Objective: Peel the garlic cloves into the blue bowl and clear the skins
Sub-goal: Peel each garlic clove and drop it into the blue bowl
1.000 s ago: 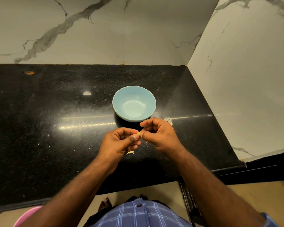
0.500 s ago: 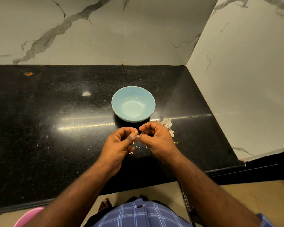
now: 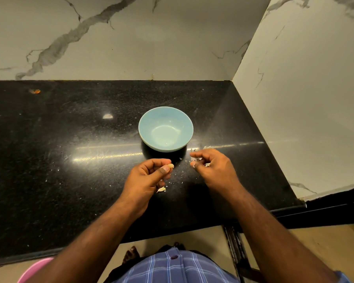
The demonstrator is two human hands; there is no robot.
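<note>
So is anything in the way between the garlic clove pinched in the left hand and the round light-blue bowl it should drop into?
Nothing visible. The left hand pinches the pale garlic clove just in front of the round light-blue bowl, with only bare black stone counter between. The right hand, holding papery skin scraps, sits off to the side.

Black counter (image 3: 70,160) — marble walls (image 3: 131,48), pink tub (image 3: 32,269)

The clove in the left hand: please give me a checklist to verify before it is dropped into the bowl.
1. Clove pinched by left hand: ok.
2. Clove fully peeled: cannot tell, mostly hidden by the fingers.
3. Bowl upright, nothing in the way: ok.
4. Left hand over bowl: not ok, it is short of the rim.
5. Right hand apart from clove: ok.
6. Skins cleared from counter: not ok.
</note>
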